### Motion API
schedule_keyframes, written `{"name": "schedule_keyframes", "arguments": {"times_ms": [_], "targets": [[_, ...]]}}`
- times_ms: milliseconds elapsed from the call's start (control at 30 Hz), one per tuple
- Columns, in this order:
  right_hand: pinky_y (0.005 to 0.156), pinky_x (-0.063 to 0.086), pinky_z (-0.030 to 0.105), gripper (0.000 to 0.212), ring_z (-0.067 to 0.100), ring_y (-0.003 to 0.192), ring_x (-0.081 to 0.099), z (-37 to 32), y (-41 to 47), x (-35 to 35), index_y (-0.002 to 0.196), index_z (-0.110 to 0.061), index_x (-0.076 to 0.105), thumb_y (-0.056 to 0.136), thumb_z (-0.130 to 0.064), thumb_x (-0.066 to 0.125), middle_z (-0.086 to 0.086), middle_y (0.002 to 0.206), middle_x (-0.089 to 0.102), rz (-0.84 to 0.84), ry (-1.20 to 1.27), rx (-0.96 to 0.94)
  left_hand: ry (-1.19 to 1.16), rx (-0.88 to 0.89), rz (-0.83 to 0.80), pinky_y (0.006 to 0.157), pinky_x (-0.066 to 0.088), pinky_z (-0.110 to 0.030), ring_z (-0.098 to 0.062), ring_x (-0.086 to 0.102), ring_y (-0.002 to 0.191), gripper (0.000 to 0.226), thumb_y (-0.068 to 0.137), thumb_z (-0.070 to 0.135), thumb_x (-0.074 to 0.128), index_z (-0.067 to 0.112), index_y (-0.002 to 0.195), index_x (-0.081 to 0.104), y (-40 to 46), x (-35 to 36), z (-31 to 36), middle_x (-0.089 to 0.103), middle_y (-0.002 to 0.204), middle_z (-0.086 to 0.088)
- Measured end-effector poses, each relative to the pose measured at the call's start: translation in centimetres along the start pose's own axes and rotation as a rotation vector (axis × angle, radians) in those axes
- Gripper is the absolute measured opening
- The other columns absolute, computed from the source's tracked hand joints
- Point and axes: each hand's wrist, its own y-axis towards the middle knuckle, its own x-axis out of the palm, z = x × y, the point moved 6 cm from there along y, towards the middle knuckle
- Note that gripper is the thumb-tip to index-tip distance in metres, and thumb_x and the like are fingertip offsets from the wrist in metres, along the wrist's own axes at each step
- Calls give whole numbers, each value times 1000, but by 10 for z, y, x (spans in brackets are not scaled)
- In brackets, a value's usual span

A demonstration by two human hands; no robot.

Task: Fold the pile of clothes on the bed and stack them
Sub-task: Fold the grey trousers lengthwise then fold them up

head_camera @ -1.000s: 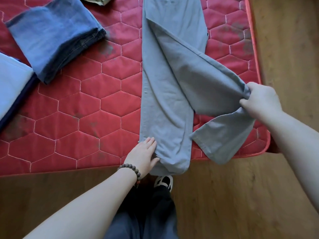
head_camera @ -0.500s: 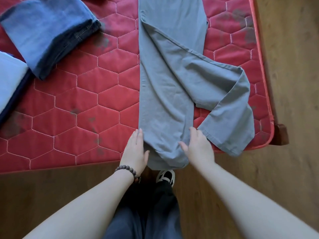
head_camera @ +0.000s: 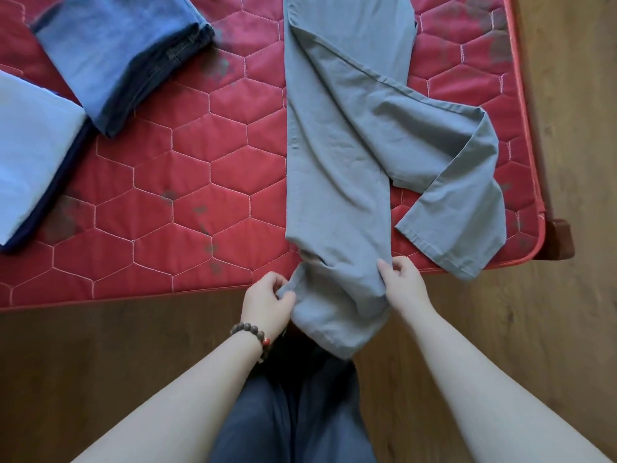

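Observation:
Grey trousers (head_camera: 337,155) lie lengthwise on the red quilted mattress (head_camera: 187,202), one leg straight toward me, the other bent off to the right with its cuff folded back near the mattress edge. My left hand (head_camera: 267,302) pinches the left side of the near leg's end. My right hand (head_camera: 400,282) pinches its right side. That end is lifted off the mattress and hangs over the front edge. Folded blue jeans (head_camera: 120,51) lie at the upper left, and a folded light blue garment (head_camera: 30,155) lies at the far left.
Wooden floor (head_camera: 567,329) surrounds the bed in front and on the right. A brown bed-frame corner (head_camera: 561,238) sticks out at the mattress's right front corner. My dark trousers (head_camera: 293,416) are below, close to the bed's front edge.
My right hand let go of the bent leg at the right and came to the near leg's end. Both hands went from resting flat to gripping that end and lifting it.

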Motion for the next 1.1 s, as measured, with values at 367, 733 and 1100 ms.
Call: {"name": "schedule_keyframes", "arguments": {"times_ms": [367, 733, 1100], "targets": [[71, 39, 26, 13, 14, 80, 56, 42, -4, -4, 101, -16, 61, 91, -25, 63, 0, 93, 62, 0, -223, 77, 14, -84, -27, 107, 34, -29, -20, 46, 128, 53, 87, 17, 59, 10, 138, 45, -2, 9, -7, 48, 137, -5], [70, 46, 38, 35, 32, 84, 61, 23, 6, 5, 92, 5, 61, 97, -29, 53, 20, 93, 67, 48, -40, 2, -152, 38, 9, 58, 41, -26, -15, 52, 64, 27, 92, 25, 59, 1, 83, 63, 45, 2, 30, 61, 72, -2], [77, 33, 26, 33, 17, 90, 53, -9, 31, 2, 116, -13, 56, 93, -36, 59, -1, 92, 62, 173, -187, -38, -88, -35, 91, 82, 38, -22, -11, 55, 92, 33, 93, 29, 59, 10, 119, 58, 67, 3, 35, 61, 102, 2]]}}
